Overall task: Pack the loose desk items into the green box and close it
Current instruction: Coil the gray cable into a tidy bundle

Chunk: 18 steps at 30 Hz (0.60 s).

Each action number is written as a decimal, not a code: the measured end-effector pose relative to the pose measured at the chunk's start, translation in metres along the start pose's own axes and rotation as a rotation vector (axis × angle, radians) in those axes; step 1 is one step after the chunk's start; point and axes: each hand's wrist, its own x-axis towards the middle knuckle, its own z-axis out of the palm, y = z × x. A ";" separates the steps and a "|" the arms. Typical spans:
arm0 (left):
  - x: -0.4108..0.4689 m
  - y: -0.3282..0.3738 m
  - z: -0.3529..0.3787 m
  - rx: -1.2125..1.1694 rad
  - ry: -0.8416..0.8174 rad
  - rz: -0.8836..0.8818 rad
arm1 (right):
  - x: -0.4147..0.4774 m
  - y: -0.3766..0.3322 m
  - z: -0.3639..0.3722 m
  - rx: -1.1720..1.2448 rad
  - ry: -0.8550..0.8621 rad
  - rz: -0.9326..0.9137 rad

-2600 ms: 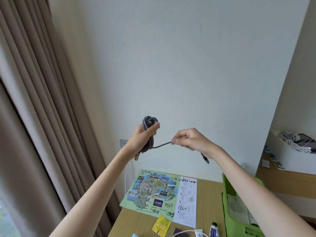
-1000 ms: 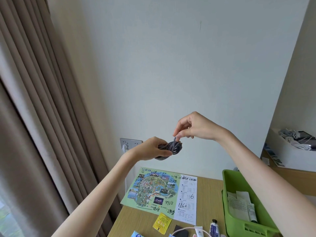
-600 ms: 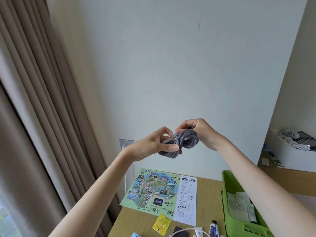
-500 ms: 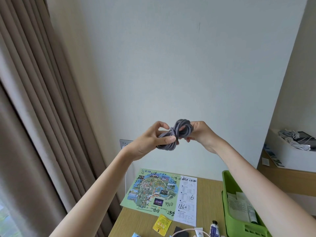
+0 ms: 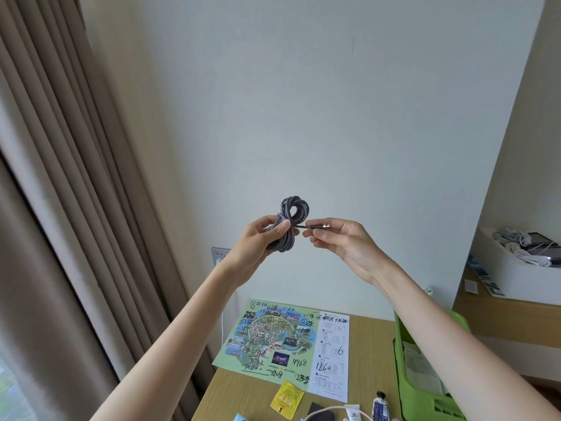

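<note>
I hold a coiled grey braided cable up in front of the wall. My left hand grips the bundle, thumb pressed across the coils. My right hand pinches the cable's metal plug end, which sticks out to the right of the coil. The green box stands open at the desk's right, with papers inside; my right forearm covers part of it.
On the wooden desk lie a coloured map sheet, a yellow packet, a small tube and a white cord. A wall socket sits behind my left wrist. Curtains hang left; a white tray of cables rests on the right shelf.
Earlier my right hand wound the cable's free end around the coil. Now the bundle is tied and my right hand has drawn the plug end out to the right.
</note>
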 end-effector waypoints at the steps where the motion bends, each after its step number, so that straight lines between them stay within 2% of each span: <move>1: 0.000 -0.001 0.001 0.004 0.003 -0.009 | -0.001 0.000 0.002 -0.017 0.006 -0.012; 7: 0.000 -0.007 0.007 -0.004 0.018 -0.013 | -0.002 -0.003 0.006 -0.177 0.027 -0.088; 14: 0.002 -0.006 0.011 0.134 0.021 0.113 | 0.001 -0.006 0.007 -0.090 0.033 -0.028; 18: 0.000 -0.008 0.014 0.248 0.028 0.197 | 0.003 -0.007 0.008 -0.077 0.104 0.050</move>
